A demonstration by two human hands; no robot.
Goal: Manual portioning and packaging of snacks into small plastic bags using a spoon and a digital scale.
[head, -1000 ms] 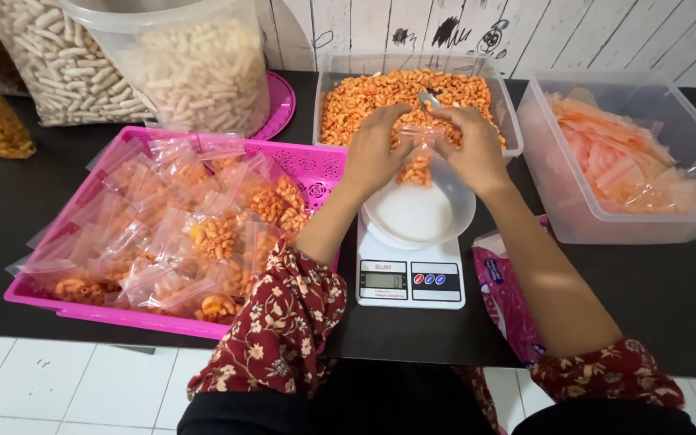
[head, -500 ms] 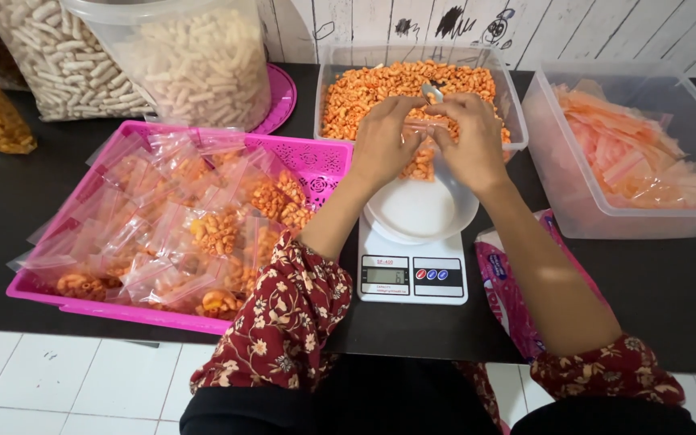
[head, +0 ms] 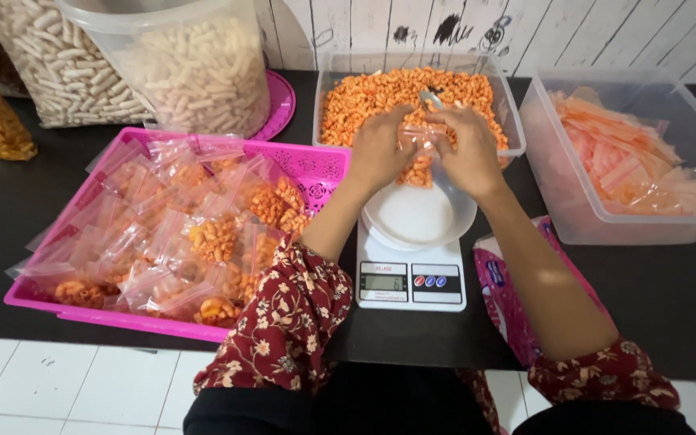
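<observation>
A small clear zip bag [head: 421,159] of orange snack pieces is held pinched at its top edge between the left hand [head: 378,151] and the right hand [head: 470,151], both grips clenched on the plastic. Compared with a second ago, the bag has been lifted slightly and the fingers have been drawn closer along its mouth; by this, the seal is judged to be in the course of being pressed shut.

Directly below the grip, a white bowl [head: 419,216] is seated on a white digital kitchen scale [head: 411,278], and the bag hangs just above the bowl's far rim. Just behind the grip lies the clear tub of orange snack pieces [head: 364,97], with a metal spoon [head: 431,99] resting in it. To the left of the grip, a pink basket [head: 316,161] of filled bags is set near; to the right, a clear tub of empty bags [head: 670,225] stands apart. Open dark surface [head: 662,298] is left only to the near right.
</observation>
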